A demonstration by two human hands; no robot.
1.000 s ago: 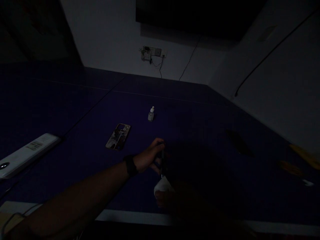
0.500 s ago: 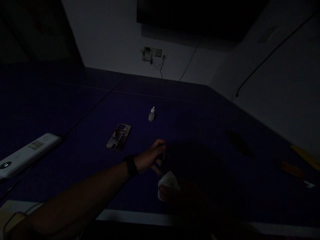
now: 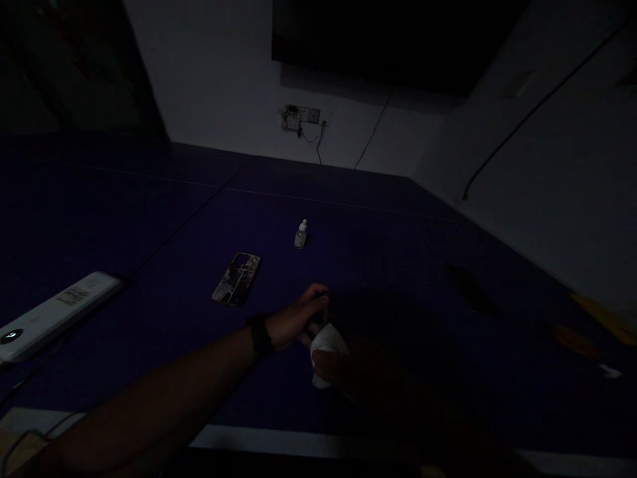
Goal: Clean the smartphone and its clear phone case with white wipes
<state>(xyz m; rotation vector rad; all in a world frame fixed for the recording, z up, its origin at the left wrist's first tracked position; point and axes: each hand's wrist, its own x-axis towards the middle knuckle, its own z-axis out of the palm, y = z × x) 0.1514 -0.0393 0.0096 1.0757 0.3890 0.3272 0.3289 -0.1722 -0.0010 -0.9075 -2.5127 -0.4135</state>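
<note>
My left hand (image 3: 297,318), with a black band on the wrist, is closed around a dark, thin object (image 3: 326,313) seen nearly edge-on; the dim light hides its kind. In deep shadow, my right hand (image 3: 343,368) grips a folded white cloth (image 3: 329,340), possibly tissue. The cloth is against or just beside the lower end of the dark object. Left of my hands lies a patterned phone case (image 3: 237,279) with a camera cutout. Beyond them a small dropper bottle (image 3: 300,237) with a white top stands upright.
A long white device (image 3: 62,307) with a lit display lies at the left on the dark blue tabletop (image 3: 164,292). At right are a dark flat object (image 3: 472,289) and yellow and orange items (image 3: 604,317). Wall sockets (image 3: 303,116) with cables are behind.
The white cloth in my right hand has moved up and slightly left, closer to my left hand. My left hand keeps its hold, and the view has tilted slightly up.
</note>
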